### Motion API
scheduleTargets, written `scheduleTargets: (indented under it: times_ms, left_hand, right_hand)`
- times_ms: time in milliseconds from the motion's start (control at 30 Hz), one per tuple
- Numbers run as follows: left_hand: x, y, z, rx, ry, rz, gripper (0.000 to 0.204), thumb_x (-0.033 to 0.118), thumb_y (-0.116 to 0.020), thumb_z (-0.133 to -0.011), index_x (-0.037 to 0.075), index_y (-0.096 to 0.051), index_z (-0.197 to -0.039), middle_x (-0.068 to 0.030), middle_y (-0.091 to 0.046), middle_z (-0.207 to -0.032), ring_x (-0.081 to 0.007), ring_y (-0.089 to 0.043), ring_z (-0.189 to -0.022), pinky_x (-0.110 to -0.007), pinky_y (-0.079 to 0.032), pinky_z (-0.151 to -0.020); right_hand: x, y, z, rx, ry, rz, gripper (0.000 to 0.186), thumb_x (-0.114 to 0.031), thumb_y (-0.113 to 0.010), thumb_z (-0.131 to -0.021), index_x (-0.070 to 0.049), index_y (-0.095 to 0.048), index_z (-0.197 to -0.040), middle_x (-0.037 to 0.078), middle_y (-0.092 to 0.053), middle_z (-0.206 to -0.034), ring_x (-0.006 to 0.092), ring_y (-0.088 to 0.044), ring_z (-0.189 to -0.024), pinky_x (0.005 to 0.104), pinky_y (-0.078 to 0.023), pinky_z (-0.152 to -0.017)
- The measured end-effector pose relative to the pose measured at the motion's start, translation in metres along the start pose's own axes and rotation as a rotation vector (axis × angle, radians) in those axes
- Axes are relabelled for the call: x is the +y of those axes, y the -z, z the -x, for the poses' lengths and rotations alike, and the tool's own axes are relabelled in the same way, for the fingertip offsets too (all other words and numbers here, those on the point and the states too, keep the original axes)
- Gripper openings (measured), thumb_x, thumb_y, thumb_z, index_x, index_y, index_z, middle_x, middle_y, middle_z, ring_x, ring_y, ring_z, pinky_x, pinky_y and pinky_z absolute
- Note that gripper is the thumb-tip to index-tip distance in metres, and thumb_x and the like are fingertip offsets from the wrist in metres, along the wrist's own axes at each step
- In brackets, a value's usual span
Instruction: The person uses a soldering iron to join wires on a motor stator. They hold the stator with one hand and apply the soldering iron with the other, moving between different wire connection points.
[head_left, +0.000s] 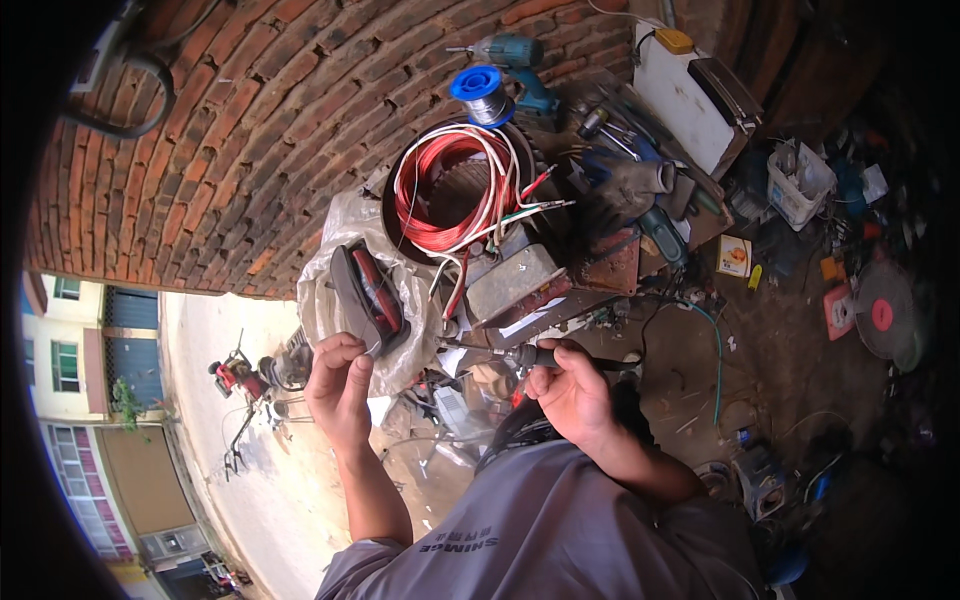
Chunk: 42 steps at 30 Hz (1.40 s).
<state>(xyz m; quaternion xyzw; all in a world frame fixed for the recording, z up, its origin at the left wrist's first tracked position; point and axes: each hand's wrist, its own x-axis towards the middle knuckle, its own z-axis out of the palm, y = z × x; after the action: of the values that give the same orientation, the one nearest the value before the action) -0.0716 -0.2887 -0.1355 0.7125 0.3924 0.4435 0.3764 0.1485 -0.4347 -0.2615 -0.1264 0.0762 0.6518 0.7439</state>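
From where I stand, the person's left hand point(342, 392) is nearly closed at the fingertips, thumb and forefinger brought together in a pinch. A fine strand point(371, 349) seems to show at those fingertips, too thin for me to follow its whole length. That hand is just beside the near end of a red lamp point(374, 285) in a dark casing; whether a finger touches the casing, I cannot tell. The lamp lies on a crumpled clear plastic bag point(322, 262), left of the middle of the cluttered work spot.

The right hand point(577, 398) is curled narrow around the black handle of a soldering iron point(523, 355), thumb and fingers closed on it. The iron's thin metal shaft points left, toward the lamp, and its tip is apart from the lamp.

On the far side of the lamp and a little right sits a coil of red and white wire point(420, 224), with a blue spool point(473, 82) of silvery wire beyond it and a blue-green drill point(512, 50) farther off. Right of the lamp is a scuffed metal box point(515, 283). A brick wall point(230, 150) rises on the far left.
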Motion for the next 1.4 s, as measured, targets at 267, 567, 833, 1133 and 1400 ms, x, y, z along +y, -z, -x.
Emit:
scheduleTargets:
  times_ms: [267,567,833,1133,1400]
  left_hand:
    - [0.001,-0.007,0.015,0.079,0.028,-0.012,0.008,-0.002,-0.075,-0.095,-0.003,-0.071,-0.102,-0.0103,-0.065,-0.116,-0.0178,-0.061,-0.107,-0.029,-0.048,-0.095]
    - [0.003,-0.047,0.051,0.257,0.038,0.027,0.010,-0.003,-0.075,-0.096,-0.003,-0.072,-0.106,-0.0083,-0.061,-0.122,-0.0107,-0.060,-0.099,-0.023,-0.051,-0.081]
    - [0.008,-0.061,0.076,0.344,0.096,0.099,0.011,0.001,-0.077,-0.096,-0.002,-0.074,-0.106,-0.0073,-0.061,-0.121,-0.0104,-0.061,-0.099,-0.024,-0.051,-0.082]
    - [0.001,-0.063,0.088,0.377,0.088,0.113,0.010,0.006,-0.079,-0.095,0.001,-0.077,-0.103,-0.0079,-0.065,-0.116,-0.0108,-0.061,-0.097,-0.024,-0.052,-0.074]
    - [-0.007,-0.067,0.085,0.391,0.103,0.167,0.011,0.007,-0.080,-0.094,0.000,-0.078,-0.103,-0.0066,-0.066,-0.112,-0.0110,-0.063,-0.095,-0.025,-0.053,-0.081]
  right_hand:
    - [-0.023,0.011,0.018,0.012,0.191,0.304,0.025,-0.014,-0.055,-0.106,-0.001,-0.067,-0.124,0.010,-0.067,-0.084,0.0199,-0.063,-0.081,0.0375,-0.051,-0.078]
    - [-0.062,0.040,0.016,-0.097,0.296,1.058,0.027,-0.014,-0.066,-0.104,0.005,-0.068,-0.122,0.010,-0.076,-0.091,0.0134,-0.070,-0.082,0.0280,-0.056,-0.077]
    - [-0.041,0.088,-0.049,-0.352,0.447,1.600,0.023,-0.006,-0.071,-0.096,0.003,-0.073,-0.117,0.018,-0.075,-0.101,0.0278,-0.075,-0.091,0.0352,-0.057,-0.083]
    - [-0.045,0.082,-0.027,-0.292,0.573,1.658,0.024,-0.005,-0.072,-0.095,0.004,-0.073,-0.117,0.019,-0.076,-0.108,0.0299,-0.074,-0.098,0.0377,-0.057,-0.088]
    - [-0.048,0.090,-0.013,-0.215,0.500,1.628,0.026,-0.007,-0.071,-0.099,0.005,-0.072,-0.123,0.016,-0.077,-0.107,0.0221,-0.073,-0.095,0.0334,-0.057,-0.086]
